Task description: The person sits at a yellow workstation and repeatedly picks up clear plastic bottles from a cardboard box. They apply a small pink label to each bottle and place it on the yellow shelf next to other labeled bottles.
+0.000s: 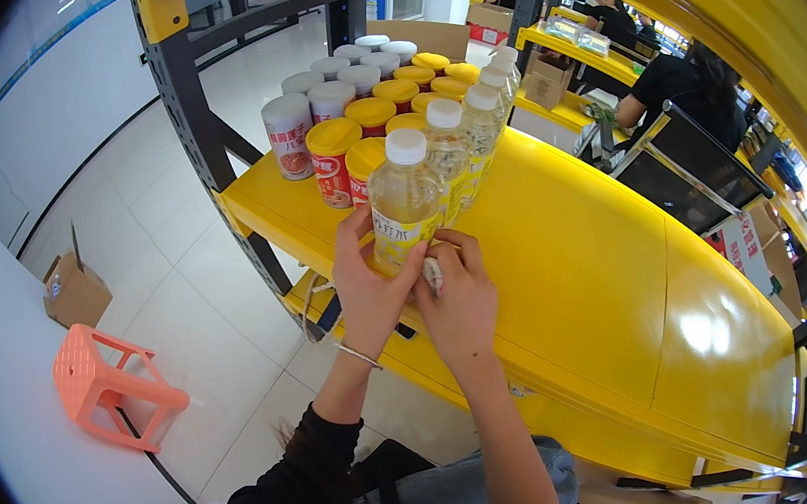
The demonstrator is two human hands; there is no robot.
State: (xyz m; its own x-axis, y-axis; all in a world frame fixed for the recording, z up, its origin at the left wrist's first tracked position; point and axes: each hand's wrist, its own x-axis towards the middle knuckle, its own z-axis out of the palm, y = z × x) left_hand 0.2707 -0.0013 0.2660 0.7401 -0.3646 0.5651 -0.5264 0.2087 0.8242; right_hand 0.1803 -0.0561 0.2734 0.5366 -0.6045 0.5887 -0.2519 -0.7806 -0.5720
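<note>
On the yellow shelf, a clear plastic bottle (pixel 404 191) with a white cap and a yellow-and-white label stands upright at the front of a row of similar bottles (pixel 449 151). The fingers of my left hand (pixel 368 292) wrap around its lower part, thumb across the front. Beside its base, my right hand (pixel 461 310) is closed on a crumpled white cloth (pixel 434 274), close to the left thumb. Just left of the bottles are red cans with yellow lids (pixel 331 170), and farther left, pale cans with grey-white lids (pixel 289 143). The bottle's underside is hidden.
The yellow shelf (pixel 587 270) stretches right, with a dark upright post (pixel 195 116) at its left end. A pink stool (pixel 102 385) and an open cardboard box (pixel 78 289) stand on the tiled floor. A seated person (pixel 687 96) is behind, by a black chair (pixel 686 172).
</note>
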